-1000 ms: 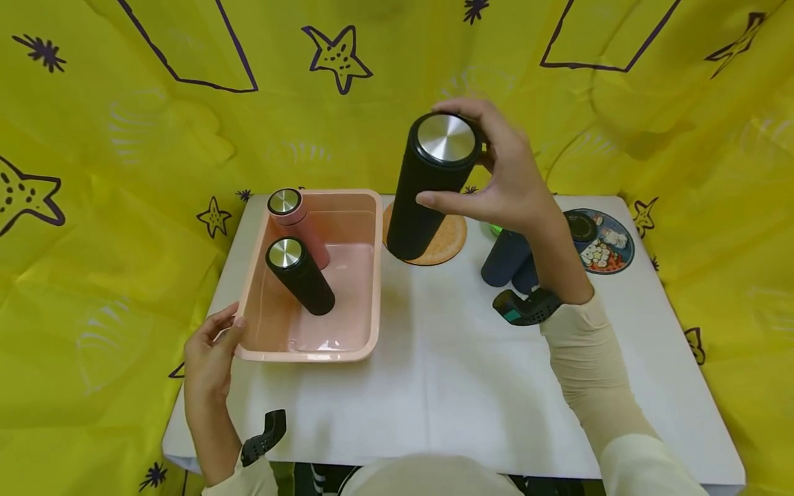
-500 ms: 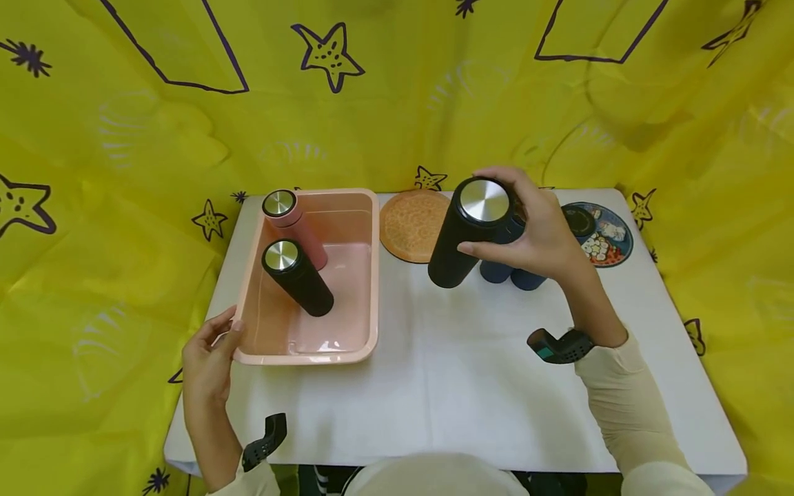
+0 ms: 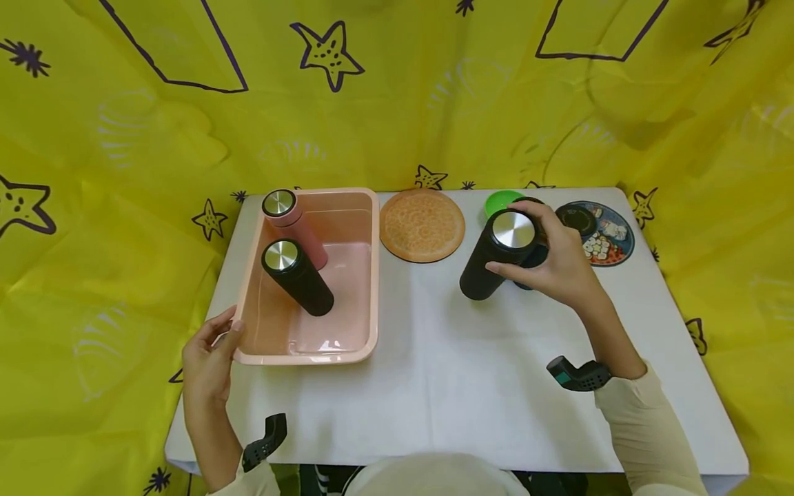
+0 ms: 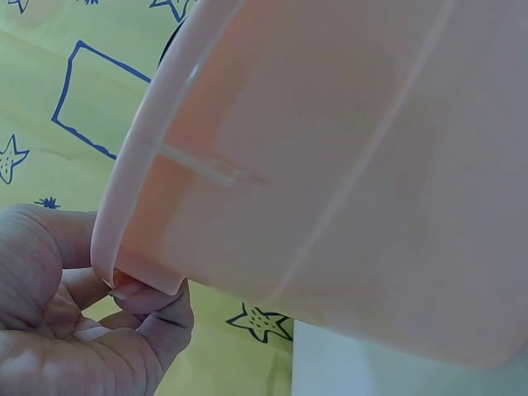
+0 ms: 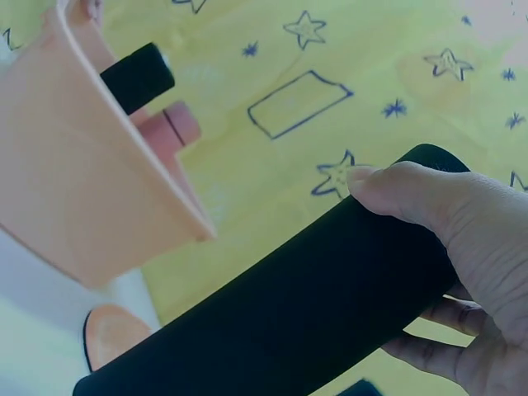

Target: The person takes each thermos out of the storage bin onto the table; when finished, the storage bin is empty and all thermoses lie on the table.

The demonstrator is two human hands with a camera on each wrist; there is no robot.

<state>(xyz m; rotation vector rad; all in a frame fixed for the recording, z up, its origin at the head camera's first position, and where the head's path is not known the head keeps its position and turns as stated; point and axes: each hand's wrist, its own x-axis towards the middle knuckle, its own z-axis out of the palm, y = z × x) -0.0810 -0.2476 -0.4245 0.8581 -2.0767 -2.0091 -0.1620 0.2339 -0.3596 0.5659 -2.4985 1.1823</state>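
We see the person's right hand wrapped partway round the large black bottle, thumb on the near side and fingers curled about the upper part, just below its shiny silver top. We find this bottle tilted over the right half of the white table; whether its base touches the cloth, we cannot tell. Just behind it we make out a dark bottle, mostly hidden, and a bright green round dish.

The left hand pinches the near left corner of the peach tub; in the left wrist view we notice the thumb over the rim and the fingers bent underneath. Inside the tub, we see a pink bottle and, nearer to us, a smaller black bottle, both leaning towards the left wall with their silver tops upward.

Between the tub and the held bottle, we see a brown round mat lying flat near the back edge. Further right we spot a patterned round mat with a black round object on it, and behind everything a yellow cloth drawn with stars
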